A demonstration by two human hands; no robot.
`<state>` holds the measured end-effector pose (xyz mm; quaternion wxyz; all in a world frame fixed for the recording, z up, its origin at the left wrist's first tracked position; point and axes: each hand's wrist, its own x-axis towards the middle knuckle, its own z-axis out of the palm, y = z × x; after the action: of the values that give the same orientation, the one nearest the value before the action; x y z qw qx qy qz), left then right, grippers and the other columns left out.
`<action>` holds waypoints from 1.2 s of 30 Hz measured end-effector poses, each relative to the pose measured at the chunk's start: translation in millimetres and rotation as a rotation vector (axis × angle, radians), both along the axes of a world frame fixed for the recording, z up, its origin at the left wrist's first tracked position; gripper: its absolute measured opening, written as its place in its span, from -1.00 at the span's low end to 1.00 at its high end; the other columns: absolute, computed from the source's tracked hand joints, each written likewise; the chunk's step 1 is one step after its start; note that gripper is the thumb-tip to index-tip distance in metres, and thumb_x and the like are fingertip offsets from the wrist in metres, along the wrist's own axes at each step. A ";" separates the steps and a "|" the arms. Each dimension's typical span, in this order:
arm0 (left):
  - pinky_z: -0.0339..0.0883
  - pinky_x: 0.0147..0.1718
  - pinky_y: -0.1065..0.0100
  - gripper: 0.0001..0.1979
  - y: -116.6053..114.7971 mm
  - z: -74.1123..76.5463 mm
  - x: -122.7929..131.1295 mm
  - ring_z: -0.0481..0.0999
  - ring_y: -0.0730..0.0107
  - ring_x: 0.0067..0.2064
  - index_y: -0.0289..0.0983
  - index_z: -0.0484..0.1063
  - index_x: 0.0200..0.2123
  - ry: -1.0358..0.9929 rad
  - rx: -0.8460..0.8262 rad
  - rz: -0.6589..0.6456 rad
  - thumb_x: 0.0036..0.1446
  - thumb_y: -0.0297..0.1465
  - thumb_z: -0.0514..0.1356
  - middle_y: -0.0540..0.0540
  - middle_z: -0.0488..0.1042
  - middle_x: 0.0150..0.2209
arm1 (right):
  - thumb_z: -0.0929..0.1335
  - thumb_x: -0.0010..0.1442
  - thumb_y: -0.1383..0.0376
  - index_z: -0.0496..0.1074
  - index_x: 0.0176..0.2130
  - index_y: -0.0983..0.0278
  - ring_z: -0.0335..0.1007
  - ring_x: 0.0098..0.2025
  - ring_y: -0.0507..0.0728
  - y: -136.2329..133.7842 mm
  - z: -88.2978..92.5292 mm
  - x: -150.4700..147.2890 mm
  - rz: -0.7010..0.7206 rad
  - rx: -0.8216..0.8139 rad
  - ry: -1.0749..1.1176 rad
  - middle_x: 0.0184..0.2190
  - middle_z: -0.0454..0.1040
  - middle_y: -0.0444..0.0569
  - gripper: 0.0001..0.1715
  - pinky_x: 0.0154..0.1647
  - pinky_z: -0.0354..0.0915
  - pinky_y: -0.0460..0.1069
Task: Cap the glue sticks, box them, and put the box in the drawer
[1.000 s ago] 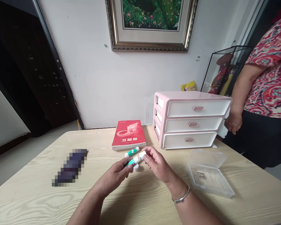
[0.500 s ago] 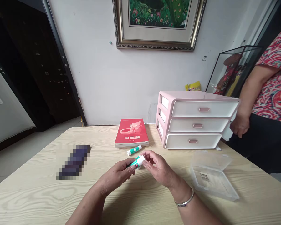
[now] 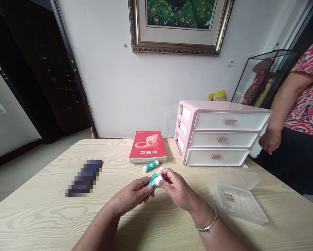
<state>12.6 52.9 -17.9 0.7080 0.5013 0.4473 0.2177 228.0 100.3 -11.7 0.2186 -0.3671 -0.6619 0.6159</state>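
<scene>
Your left hand [image 3: 131, 197] and right hand [image 3: 177, 188] meet above the table [image 3: 41, 216], in front of the pink drawer unit [image 3: 219, 137] and off its left corner. Between them you hold a glue stick [image 3: 155, 181]. Your left fingers are closed round its green body, and your right thumb and fingertips pinch its white end. The stick is tilted, with the white end nearer the drawer unit.

The unit's three white drawers are all pushed in, so their contents are hidden. In front of the unit's right end sits a clear plastic box [image 3: 246, 209] with its lid folded back toward the unit. One small flat item [image 3: 229, 197] lies on its floor, too small to make out.

A red book [image 3: 147, 146] lies just left of the unit, and a second glue stick [image 3: 150, 166] lies at the book's near edge. A dark blurred object [image 3: 84, 177] lies well to the unit's left. Behind the unit are a yellow packet [image 3: 217, 95] and a glass case [image 3: 263, 80]. Another person [image 3: 305, 115] stands to the unit's right, one hand [image 3: 270, 140] close to its right end.
</scene>
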 end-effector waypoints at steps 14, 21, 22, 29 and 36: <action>0.22 -0.25 0.40 -0.54 -0.8 1.5 -2.2 0.26 0.46 -0.25 -0.29 0.35 -0.03 0.140 0.104 0.008 0.35 -0.02 -0.02 -0.06 0.33 -0.20 | 0.19 0.41 0.03 0.19 0.23 0.16 0.30 -0.14 0.01 -5.4 0.0 -2.2 -0.056 0.067 -0.183 -0.19 0.38 -0.07 -0.50 -0.05 0.24 -0.05; 0.22 -0.10 0.42 -0.68 -3.4 -1.6 14.0 0.38 0.46 -0.08 -0.20 0.34 0.04 0.413 0.378 0.087 0.38 -0.18 -0.01 0.00 0.40 -0.06 | 0.21 0.36 -0.05 0.37 -0.11 0.36 0.26 -0.42 -0.01 -3.1 -7.3 -4.2 -0.091 -0.136 -0.231 -0.41 0.36 -0.06 -0.48 -0.42 0.28 -0.09; 0.22 -0.11 0.37 -0.72 -4.4 -3.6 18.5 0.39 0.42 -0.08 -0.20 0.34 0.03 0.547 0.439 0.083 0.37 -0.24 0.00 -0.01 0.40 -0.06 | 0.20 0.33 -0.09 0.38 -0.12 0.37 0.25 -0.49 0.00 -3.3 -11.8 -5.9 -0.145 -0.220 -0.273 -0.47 0.33 -0.06 -0.42 -0.53 0.24 -0.09; 0.22 -0.10 0.37 -0.71 -8.6 -8.4 30.2 0.39 0.43 -0.08 -0.15 0.23 0.10 0.429 0.394 0.133 0.37 -0.24 0.00 -0.01 0.39 -0.05 | 0.17 0.31 -0.19 0.41 -0.27 0.40 0.27 -0.47 -0.04 -7.3 -10.5 -12.9 -0.289 -0.110 -0.325 -0.52 0.36 -0.04 -0.28 -0.42 0.20 -0.11; 0.02 -0.48 0.38 -0.51 -5.7 0.4 30.1 0.14 0.50 -0.43 -0.39 0.29 -0.23 -0.256 -0.066 0.388 0.36 -0.05 -0.12 -0.13 0.29 -0.34 | 0.15 0.39 -0.09 0.25 0.23 0.39 0.28 -0.34 0.00 -19.7 3.5 -20.8 -0.320 -0.224 0.037 -0.35 0.37 0.01 -0.28 -0.37 0.22 -0.09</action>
<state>42.7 47.2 -17.5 0.7198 0.3507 0.4489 0.3967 207.2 80.6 -8.2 0.2837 -0.4784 -0.5181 0.6498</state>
